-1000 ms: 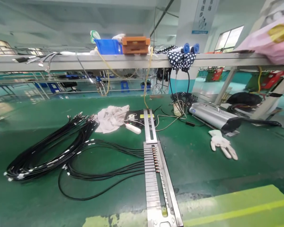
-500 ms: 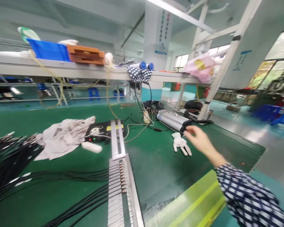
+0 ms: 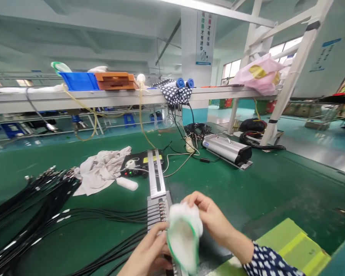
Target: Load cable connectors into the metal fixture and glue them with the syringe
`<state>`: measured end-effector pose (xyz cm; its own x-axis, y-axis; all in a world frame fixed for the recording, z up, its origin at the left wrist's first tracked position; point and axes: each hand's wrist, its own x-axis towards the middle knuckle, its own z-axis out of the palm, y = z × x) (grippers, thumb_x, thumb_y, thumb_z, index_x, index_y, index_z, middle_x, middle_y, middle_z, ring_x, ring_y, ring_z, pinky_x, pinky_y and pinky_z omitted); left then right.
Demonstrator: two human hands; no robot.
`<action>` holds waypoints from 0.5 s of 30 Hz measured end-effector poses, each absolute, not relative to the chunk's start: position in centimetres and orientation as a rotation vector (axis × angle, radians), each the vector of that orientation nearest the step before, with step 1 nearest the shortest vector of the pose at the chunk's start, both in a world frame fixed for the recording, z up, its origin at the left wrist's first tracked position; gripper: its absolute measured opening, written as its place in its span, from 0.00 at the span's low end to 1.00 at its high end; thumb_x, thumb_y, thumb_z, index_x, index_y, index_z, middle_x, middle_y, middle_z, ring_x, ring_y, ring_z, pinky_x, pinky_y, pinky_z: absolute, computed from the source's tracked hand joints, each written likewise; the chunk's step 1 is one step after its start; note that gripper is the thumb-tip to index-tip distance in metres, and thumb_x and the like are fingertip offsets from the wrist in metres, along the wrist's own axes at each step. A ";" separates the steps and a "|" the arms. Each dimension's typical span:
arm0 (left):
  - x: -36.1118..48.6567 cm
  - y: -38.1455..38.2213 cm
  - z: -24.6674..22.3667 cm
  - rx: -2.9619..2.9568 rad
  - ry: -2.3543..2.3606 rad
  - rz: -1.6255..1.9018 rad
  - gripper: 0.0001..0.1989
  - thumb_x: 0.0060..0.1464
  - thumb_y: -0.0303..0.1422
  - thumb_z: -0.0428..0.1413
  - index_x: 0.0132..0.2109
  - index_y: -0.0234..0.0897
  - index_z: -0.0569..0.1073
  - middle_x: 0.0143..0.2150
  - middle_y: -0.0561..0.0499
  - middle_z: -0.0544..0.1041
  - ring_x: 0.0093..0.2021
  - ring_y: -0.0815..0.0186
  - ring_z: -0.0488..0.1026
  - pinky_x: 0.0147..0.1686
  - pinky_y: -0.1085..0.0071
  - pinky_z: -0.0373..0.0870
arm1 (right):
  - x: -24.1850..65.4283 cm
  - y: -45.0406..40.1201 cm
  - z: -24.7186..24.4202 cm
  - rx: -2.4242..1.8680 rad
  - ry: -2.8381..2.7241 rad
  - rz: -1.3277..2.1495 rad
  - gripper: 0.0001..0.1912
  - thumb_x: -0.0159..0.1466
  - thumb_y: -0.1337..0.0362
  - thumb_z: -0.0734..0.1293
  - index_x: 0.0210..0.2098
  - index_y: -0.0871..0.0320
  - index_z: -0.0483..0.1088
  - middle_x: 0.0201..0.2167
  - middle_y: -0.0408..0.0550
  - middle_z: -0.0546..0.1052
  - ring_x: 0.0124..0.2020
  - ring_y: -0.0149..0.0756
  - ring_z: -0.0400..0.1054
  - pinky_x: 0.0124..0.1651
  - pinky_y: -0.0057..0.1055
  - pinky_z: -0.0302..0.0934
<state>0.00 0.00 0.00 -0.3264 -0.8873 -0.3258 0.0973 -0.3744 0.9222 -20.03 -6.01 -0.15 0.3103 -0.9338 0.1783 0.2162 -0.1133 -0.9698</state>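
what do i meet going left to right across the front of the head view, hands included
Bundled black cables → left hand → white glove with a green-edged opening, between the hands → right hand → dark patterned sleeve.

The glove (image 3: pixel 185 232) is white, edged in green; the sleeve (image 3: pixel 268 260) is navy with a white pattern. The cables (image 3: pixel 50 199) are black, the tabletop (image 3: pixel 227 184) deep green, the bag (image 3: pixel 260 78) pink with yellow.
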 end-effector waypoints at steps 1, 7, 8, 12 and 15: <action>-0.6 0.0 -0.2 1.093 -1.044 -1.806 0.40 0.47 0.55 0.59 0.58 0.34 0.59 0.51 0.39 0.70 0.49 0.60 0.70 0.43 0.68 0.67 | -18.8 -4.9 -0.4 -1.325 0.702 -1.121 0.12 0.59 0.59 0.68 0.32 0.61 0.63 0.44 0.51 0.70 0.42 0.33 0.66 0.46 0.30 0.60; 0.1 0.8 0.1 1.112 -1.074 -1.553 0.33 0.40 0.50 0.65 0.45 0.31 0.64 0.38 0.47 0.71 0.35 0.70 0.68 0.38 0.73 0.65 | -16.9 -2.0 -2.4 -1.552 0.726 -0.948 0.06 0.64 0.63 0.65 0.39 0.56 0.70 0.58 0.50 0.57 0.60 0.39 0.55 0.63 0.36 0.48; 1.0 0.7 0.6 1.189 -1.088 -1.476 0.29 0.42 0.49 0.64 0.41 0.31 0.64 0.33 0.50 0.70 0.32 0.72 0.65 0.34 0.76 0.62 | -16.9 -1.9 -2.4 -1.511 0.704 -0.917 0.09 0.64 0.61 0.65 0.44 0.54 0.70 0.58 0.51 0.57 0.60 0.39 0.56 0.62 0.37 0.49; 4.2 -0.1 2.2 1.385 -1.103 -1.171 0.24 0.48 0.45 0.62 0.39 0.33 0.60 0.32 0.54 0.68 0.31 0.75 0.63 0.32 0.79 0.60 | -15.8 -0.9 -2.4 -1.125 0.525 -0.726 0.29 0.63 0.49 0.64 0.59 0.54 0.56 0.56 0.57 0.60 0.53 0.41 0.62 0.54 0.40 0.59; 5.1 -0.4 2.3 1.409 -1.147 -1.144 0.24 0.51 0.47 0.59 0.44 0.35 0.60 0.35 0.53 0.69 0.34 0.72 0.65 0.34 0.78 0.63 | -13.7 -0.1 -2.5 -1.125 0.578 -0.683 0.40 0.55 0.61 0.73 0.61 0.54 0.50 0.55 0.56 0.62 0.50 0.39 0.65 0.50 0.35 0.62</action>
